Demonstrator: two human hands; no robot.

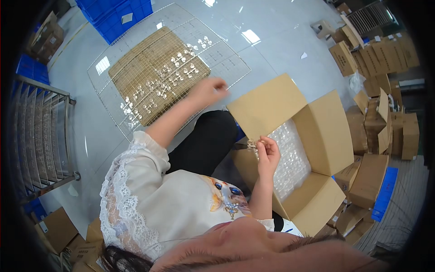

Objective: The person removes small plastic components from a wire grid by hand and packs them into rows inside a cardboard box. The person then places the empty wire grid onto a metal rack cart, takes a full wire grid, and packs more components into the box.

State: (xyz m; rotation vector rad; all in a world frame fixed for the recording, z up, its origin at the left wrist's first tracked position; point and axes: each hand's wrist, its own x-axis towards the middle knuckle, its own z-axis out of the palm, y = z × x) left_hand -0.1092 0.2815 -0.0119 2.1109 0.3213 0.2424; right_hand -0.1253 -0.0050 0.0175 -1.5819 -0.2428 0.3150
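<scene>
My left hand (209, 92) is above the near right edge of a wire mesh rack (231, 61); its fingers are smeared by motion, and whether they hold anything is unclear. Several small clear pieces (179, 58) lie in clusters on the mesh, over a tan board or box (140, 52). Pinched in my right hand (268, 153) are small light pieces (252, 144), beside the open flap of a cardboard box (324, 131). Inside that box is clear, bubbly plastic (290, 158).
Blue crates (113, 20) stand beyond the rack. A metal shelf cart (45, 136) is at the left. Cardboard boxes (385, 59) are piled at the right, with a blue crate (385, 195) near them. More cartons (59, 229) sit at lower left.
</scene>
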